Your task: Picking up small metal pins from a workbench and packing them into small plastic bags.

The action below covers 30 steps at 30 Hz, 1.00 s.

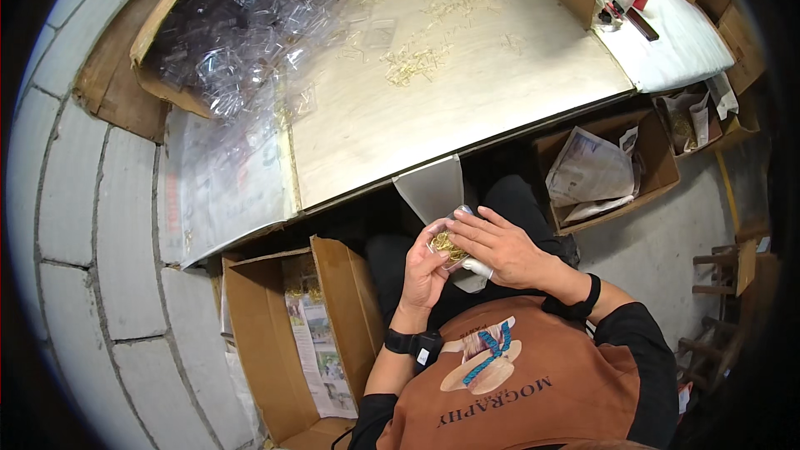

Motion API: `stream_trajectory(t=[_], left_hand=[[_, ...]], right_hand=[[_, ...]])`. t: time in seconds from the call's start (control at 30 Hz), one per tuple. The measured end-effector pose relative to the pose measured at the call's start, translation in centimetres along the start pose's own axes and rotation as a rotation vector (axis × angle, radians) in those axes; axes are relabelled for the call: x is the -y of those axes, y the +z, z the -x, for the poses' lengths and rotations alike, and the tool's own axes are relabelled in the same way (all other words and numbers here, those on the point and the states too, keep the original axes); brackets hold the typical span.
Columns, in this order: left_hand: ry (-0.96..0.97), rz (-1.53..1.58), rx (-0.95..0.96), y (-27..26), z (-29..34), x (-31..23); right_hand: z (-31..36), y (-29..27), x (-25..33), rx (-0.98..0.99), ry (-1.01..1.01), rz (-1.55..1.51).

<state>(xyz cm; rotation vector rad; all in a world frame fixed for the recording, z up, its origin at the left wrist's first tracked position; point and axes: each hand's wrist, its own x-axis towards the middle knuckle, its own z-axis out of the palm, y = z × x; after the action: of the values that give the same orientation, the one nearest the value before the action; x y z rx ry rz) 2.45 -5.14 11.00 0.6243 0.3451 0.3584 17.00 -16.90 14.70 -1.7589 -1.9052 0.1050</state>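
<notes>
One clear plastic box [455, 263] | our left grip [423, 273] clamped on it | right grip [510, 252]: can't tell | tilting could spill gold-coloured pieces [446, 243]

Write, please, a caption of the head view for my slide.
Left hand holds a clear box of golden pieces, right hand over it, beside a worktable.

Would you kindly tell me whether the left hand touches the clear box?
Touching: the head view shows the left hand gripping the clear box around its left edge.

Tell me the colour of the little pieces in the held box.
The little pieces are gold-coloured, seen best in the head view.
</notes>
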Motion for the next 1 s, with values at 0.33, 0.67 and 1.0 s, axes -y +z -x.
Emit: stream_trajectory(t=[0.33,0.67,1.0], left_hand=[[0.008,-0.082,-0.132,0.0,-0.3,0.6],[-0.007,-0.105,-0.176,0.2,-0.5,1.0],[-0.055,-0.177,-0.206,1.1,-1.0,1.1]], right_hand=[[-0.7,-0.4,-1.4,-0.374,0.249,-0.407],[-1.0,2.9,-3.0,-0.217,0.709,-0.920],[-1.4,2.1,-3.6,-0.387,0.513,-0.794]])
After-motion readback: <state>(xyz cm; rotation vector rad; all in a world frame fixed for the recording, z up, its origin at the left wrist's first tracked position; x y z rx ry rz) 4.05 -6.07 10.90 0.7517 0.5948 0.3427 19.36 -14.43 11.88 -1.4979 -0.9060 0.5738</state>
